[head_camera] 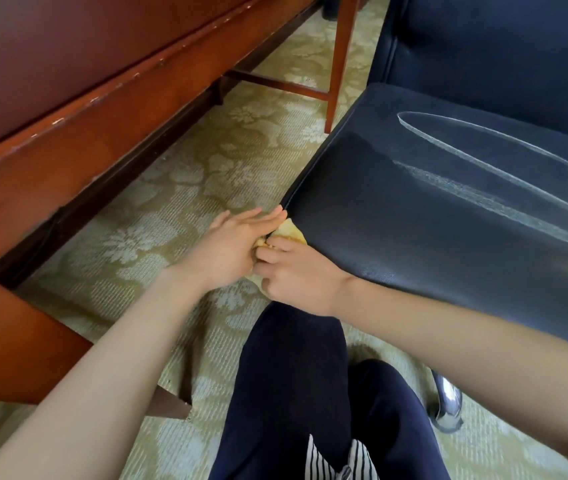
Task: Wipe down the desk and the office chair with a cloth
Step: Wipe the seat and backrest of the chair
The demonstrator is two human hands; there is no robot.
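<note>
Dark chair seat [431,209], corner-side yellow cloth [291,233] mostly hidden, pinched between left hand [230,249] and right hand [296,275].

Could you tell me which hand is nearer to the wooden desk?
Left. The left hand is on the desk side; the right hand sits farther off, against the chair seat.

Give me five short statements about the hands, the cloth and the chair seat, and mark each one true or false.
1. Both hands, left hand and right hand, are on the yellow cloth. True.
2. The cloth is at the front corner of the chair seat. True.
3. The seat is red. False: it is dark blue.
4. The seat shows pale streaks. True.
5. The cloth lies on the desk. False: it is held against the seat's edge.
</note>
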